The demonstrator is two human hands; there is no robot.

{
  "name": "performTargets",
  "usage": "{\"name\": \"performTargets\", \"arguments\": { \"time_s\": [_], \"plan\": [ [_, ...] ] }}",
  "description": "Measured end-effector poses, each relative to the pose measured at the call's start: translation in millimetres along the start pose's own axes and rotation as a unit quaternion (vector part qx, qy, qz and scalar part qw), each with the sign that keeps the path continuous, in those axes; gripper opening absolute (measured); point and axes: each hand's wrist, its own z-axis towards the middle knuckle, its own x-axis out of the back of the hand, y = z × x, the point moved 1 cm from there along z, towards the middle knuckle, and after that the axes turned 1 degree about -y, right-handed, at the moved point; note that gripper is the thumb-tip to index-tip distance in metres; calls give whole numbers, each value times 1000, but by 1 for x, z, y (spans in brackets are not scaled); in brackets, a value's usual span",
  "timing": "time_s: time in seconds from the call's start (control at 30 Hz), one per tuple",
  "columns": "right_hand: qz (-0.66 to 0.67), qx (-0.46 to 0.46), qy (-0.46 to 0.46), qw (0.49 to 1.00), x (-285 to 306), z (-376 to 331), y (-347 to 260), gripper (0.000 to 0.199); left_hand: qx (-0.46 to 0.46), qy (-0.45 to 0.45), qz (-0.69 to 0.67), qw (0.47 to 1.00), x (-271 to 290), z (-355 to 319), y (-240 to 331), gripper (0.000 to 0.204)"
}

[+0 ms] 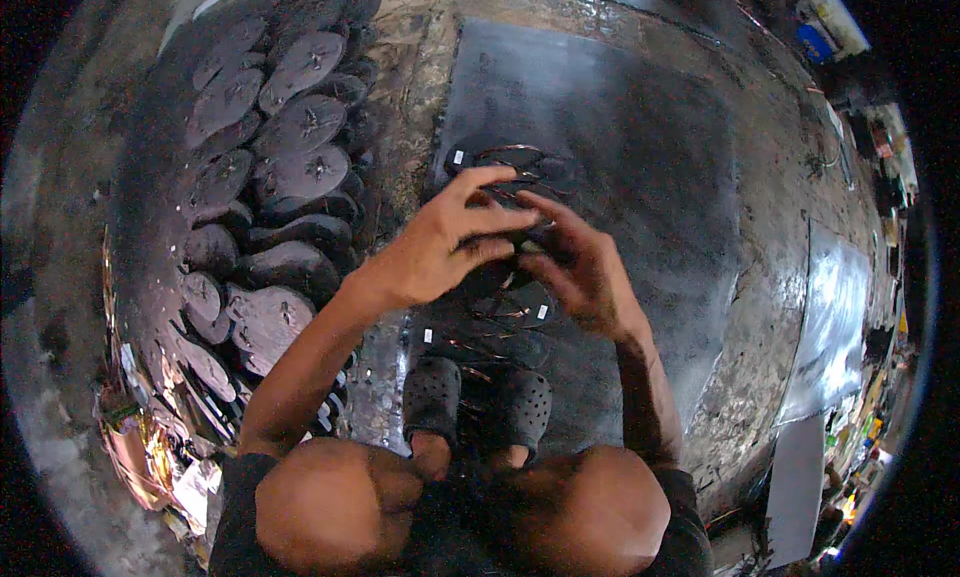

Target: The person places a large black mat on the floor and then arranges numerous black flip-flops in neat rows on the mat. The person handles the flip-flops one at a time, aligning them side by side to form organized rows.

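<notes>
My left hand [445,239] and my right hand [588,272] meet in front of me, fingers curled toward each other and slightly blurred. Something dark between the fingertips is too shadowed to make out. Below and around the hands, dark flip-flops with shiny coppery lines lie on a dark sheet [660,177]. One white label [458,157] shows beyond my left fingers. Two more, a right label [541,312] and a left label [428,335], show nearer my feet. My hands hide much of the footwear.
Overlapping rows of dark foot-shaped soles [305,167] cover the floor on the left. My feet, in dark perforated clogs [432,392], stand at the sheet's near edge. A shiny sheet [828,317] lies at the right, beside a pale board [797,492] and clutter.
</notes>
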Motion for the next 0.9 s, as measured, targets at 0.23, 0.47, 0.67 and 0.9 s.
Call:
{"name": "performTargets", "arguments": {
  "time_s": [0.23,0.47,0.67,0.9],
  "plan": [
    [175,-123,200,956,55,16,89,46,288,-76,-165,940,7,-4,-70,58],
    [173,-119,269,940,94,117,139,55,264,147,-137,943,54,107,-179,62],
    [-12,-157,274,949,111,151,218,56,313,194,46,929,31,147,-240,43],
    [-34,-156,266,951,114,160,228,48,270,197,131,934,25,151,-263,40]
  ]
}}
